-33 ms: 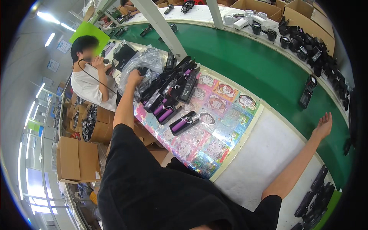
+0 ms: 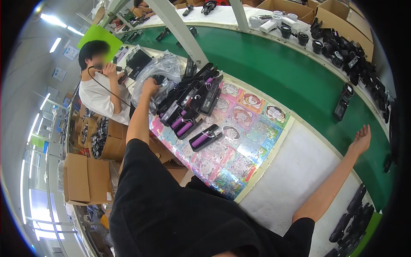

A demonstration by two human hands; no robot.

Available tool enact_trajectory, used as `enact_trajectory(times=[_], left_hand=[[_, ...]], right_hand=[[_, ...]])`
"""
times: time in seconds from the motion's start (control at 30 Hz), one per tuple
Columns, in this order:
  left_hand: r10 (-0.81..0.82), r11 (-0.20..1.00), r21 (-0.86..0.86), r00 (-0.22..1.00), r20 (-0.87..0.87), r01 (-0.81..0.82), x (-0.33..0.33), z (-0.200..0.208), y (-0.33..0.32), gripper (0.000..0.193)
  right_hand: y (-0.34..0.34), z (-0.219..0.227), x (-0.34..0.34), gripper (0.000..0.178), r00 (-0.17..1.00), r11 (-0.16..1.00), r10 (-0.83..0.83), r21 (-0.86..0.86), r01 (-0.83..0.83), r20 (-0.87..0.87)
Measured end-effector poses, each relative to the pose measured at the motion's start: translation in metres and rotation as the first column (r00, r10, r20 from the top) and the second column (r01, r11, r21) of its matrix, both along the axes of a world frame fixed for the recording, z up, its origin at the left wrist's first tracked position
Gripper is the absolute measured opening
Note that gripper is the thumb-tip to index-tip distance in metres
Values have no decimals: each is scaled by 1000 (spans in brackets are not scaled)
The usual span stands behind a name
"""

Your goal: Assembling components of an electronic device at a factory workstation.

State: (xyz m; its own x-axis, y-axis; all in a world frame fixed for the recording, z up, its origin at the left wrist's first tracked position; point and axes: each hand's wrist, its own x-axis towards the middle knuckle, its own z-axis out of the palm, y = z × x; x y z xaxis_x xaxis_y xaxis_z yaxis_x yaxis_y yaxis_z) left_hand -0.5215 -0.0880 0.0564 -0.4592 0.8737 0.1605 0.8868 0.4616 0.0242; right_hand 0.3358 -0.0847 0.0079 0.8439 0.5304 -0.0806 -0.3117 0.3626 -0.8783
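Observation:
My left hand (image 2: 150, 87) reaches into a clear plastic bag (image 2: 171, 64) at the far left of the table. Its fingers are closed against dark parts there, and what they grip is partly hidden. Beside the bag lies a pile of black fan handle housings (image 2: 209, 99), several with purple battery cells and thin wires. One black housing with a purple cell (image 2: 205, 137) lies apart, nearer me, on the patterned mat (image 2: 242, 115). My right hand (image 2: 361, 140) hovers over the green conveyor belt (image 2: 274, 79) at the right, fingers loosely spread, holding nothing. A black fan (image 2: 342, 102) lies on the belt beyond it.
A heap of black fan parts (image 2: 349, 60) lines the far ledge. Black pieces (image 2: 353, 218) lie at lower right. A slanted metal post (image 2: 180, 32) rises behind the pile. At left, a co-worker (image 2: 100, 90) holds something dark, near cardboard boxes (image 2: 87, 177).

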Motion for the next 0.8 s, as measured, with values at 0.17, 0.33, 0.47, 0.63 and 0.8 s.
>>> enact_trajectory(times=[0.17,0.33,0.47,0.63,0.8], left_hand=[[-159,956,292,831,533,-5,10,28,-1,20],[-266,954,291,237,934,-73,56,68,-13,18],[-267,961,260,68,961,100,107,109,-31,21],[-586,808,586,-202,785,-66,238,143,-33,24],[-606,553,768,-477,637,323,399,151,-18,21]], right_hand=[[3,-2,-2,27,1000,1000,15,-13,-15,8],[8,-4,-3,24,999,999,41,12,-41,4],[6,15,-15,27,996,997,74,22,-75,45],[-23,87,-83,33,869,927,362,-35,-373,337],[-35,129,-193,31,203,438,714,-200,-877,670]])
